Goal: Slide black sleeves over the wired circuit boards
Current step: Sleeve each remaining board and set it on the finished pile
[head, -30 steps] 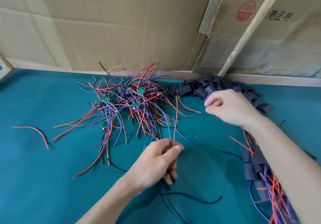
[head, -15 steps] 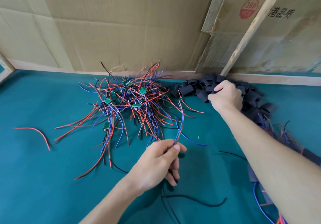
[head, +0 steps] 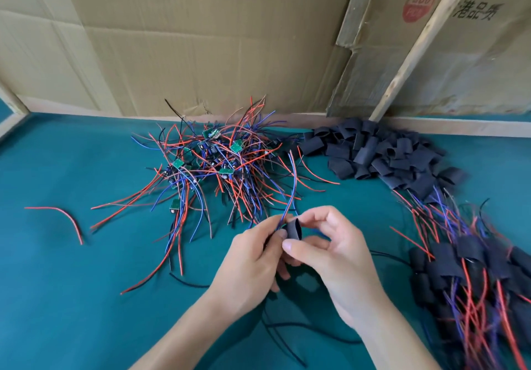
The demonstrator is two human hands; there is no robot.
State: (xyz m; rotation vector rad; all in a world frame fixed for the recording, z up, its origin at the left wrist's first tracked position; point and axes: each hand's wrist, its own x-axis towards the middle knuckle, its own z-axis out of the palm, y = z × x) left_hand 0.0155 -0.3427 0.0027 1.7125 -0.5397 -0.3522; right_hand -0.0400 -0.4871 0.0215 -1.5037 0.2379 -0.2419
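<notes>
My left hand (head: 253, 266) grips a wired circuit board; its red and blue wires (head: 291, 194) rise from my fingers, and the board itself is hidden in my palm. My right hand (head: 336, 252) pinches a black sleeve (head: 294, 228) between thumb and forefinger, right against the left hand's fingertips where the wires come out. A tangled heap of unsleeved green boards with red and blue wires (head: 212, 165) lies behind my hands. A pile of loose black sleeves (head: 382, 151) sits at the back right.
Sleeved boards with wires (head: 471, 269) are heaped at the right edge. A loose red wire (head: 61, 216) lies at the left on the teal table cover (head: 71, 298). Black wires (head: 290, 332) trail under my wrists. Cardboard (head: 201, 39) and a wooden slat (head: 416, 50) wall off the back.
My right hand has come back from the sleeve pile with one black sleeve and met the left hand. The left hand has kept hold of its wired board.
</notes>
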